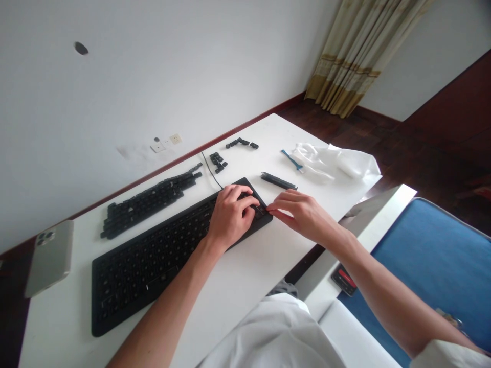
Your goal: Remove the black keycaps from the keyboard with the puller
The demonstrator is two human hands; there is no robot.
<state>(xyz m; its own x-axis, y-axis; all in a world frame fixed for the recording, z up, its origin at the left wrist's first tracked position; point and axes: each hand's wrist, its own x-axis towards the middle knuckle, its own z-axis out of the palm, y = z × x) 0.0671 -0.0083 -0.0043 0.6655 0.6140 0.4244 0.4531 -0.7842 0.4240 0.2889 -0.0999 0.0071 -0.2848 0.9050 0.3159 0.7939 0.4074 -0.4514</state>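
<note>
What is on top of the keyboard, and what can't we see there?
The left hand is over the keyboard, toward its right end; the right hand is at that end's edge. Rows of key positions show elsewhere. What lies beneath the left hand is covered.

Keyboard [153, 260]: lies slantwise across the desk [245, 281], its right end beneath the left hand [232, 212], its near right corner at the fingertips of the right hand [305, 210].
Keycaps [146, 203]: the main bank rests behind the keyboard, toward the wall [184, 76]; smaller groups lie right of it, past the cord [208, 167].
Smartphone [51, 258]: at the desk's left edge.
Bar [279, 181]: just behind the right hand.
Plastic bag [337, 162]: far right on the desk, a tool [292, 160] at its left side.
</note>
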